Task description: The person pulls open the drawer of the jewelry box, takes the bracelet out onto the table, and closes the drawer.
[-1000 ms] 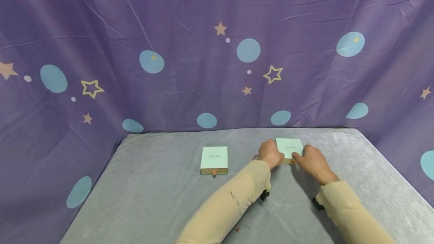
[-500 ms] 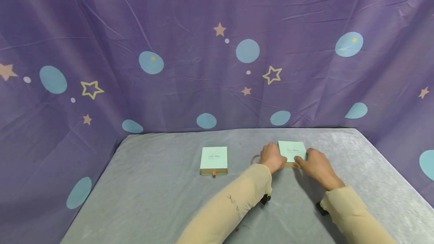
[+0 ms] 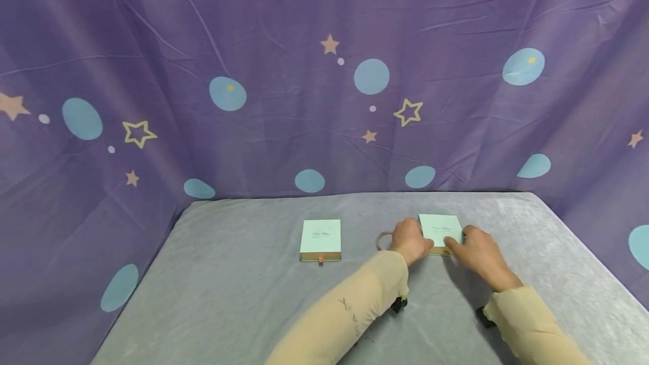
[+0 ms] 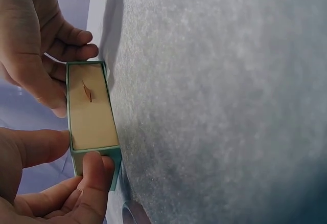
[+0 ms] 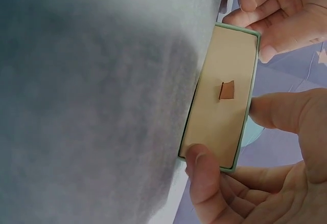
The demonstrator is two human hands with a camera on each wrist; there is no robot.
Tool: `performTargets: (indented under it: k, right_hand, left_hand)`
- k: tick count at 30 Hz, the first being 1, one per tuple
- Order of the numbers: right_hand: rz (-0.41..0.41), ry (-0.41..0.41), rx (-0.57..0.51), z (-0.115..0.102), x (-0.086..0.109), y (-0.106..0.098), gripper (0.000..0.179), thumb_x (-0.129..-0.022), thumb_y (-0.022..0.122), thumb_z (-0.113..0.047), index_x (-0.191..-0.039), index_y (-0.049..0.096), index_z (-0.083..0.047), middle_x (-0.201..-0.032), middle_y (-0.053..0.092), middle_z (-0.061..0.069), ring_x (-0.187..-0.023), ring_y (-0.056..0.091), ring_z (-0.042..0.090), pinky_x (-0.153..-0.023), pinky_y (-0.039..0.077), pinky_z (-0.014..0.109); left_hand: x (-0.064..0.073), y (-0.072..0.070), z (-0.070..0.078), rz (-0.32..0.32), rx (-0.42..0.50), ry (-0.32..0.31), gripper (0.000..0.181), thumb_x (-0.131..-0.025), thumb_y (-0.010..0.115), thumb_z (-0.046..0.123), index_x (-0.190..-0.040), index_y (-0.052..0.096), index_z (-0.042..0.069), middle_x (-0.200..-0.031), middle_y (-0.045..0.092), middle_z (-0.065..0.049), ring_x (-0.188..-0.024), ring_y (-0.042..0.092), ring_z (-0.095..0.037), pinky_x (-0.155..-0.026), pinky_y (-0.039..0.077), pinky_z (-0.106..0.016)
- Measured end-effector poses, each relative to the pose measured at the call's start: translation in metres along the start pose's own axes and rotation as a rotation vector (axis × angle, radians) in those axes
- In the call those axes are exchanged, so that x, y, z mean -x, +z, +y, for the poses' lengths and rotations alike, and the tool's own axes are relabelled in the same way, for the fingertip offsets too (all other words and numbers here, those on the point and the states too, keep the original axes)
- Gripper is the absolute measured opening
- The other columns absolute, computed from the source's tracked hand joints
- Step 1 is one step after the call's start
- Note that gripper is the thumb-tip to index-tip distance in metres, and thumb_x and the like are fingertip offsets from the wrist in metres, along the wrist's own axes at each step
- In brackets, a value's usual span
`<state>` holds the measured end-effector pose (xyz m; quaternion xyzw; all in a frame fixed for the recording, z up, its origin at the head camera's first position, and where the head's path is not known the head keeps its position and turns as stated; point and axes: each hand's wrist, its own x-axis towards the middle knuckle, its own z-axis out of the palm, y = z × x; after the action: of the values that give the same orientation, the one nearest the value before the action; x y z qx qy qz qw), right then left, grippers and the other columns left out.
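A pale mint drawer box with small print on its lid lies on the table's right side. My left hand grips its left end, and my right hand grips its right end, thumb on the lid edge. In the left wrist view, the cream drawer front of the box shows a small brown tab between both hands. The tab also shows in the right wrist view, where the right hand's fingers press on the box's end. The drawer front sits level with the sleeve.
A second mint box with a brown tab lies to the left on the grey cloth-covered table. A greyish mauve ring-shaped thing is partly hidden behind my left hand. A purple curtain hangs behind the table.
Both hands have drawn the box slightly nearer and to the right. More of the ring-shaped thing now shows left of my left hand. The second box has stayed put.
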<state>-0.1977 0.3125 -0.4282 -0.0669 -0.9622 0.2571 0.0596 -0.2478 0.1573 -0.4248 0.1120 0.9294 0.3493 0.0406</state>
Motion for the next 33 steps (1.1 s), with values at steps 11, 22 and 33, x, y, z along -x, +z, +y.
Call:
performTargets:
  k: [11,22,33]
  right_hand:
    - [-0.03,0.009,-0.034,0.003,-0.001,-0.002,0.056,-0.092,0.058,-0.038,-0.109,0.054,0.015,-0.101,0.061,0.031,-0.082,0.059,0.037,-0.066,0.047,0.046]
    - [-0.039,0.058,-0.008,0.005,0.005,-0.006,0.046,-0.093,0.056,-0.038,-0.098,0.059,0.008,-0.086,0.061,0.02,-0.07,0.053,0.029,-0.056,0.042,0.037]
    - [-0.052,0.076,-0.019,0.004,0.007,-0.008,0.041,-0.094,0.054,-0.036,-0.087,0.059,0.004,-0.076,0.056,0.013,-0.066,0.05,0.026,-0.053,0.038,0.034]
  left_hand:
    - [-0.013,0.0,-0.004,0.046,-0.059,0.1,0.019,-0.08,0.074,0.025,-0.077,0.064,0.009,-0.078,0.059,-0.002,-0.076,0.057,-0.018,-0.068,0.047,-0.028]
    - [-0.027,-0.004,-0.004,-0.049,-0.126,0.121,0.036,-0.082,0.072,0.022,-0.115,0.064,0.01,-0.11,0.06,-0.004,-0.101,0.057,-0.016,-0.084,0.047,-0.026]
    - [-0.035,-0.004,-0.009,-0.106,-0.071,0.186,0.046,-0.08,0.073,0.019,-0.123,0.063,0.008,-0.112,0.064,-0.003,-0.102,0.057,-0.014,-0.084,0.046,-0.023]
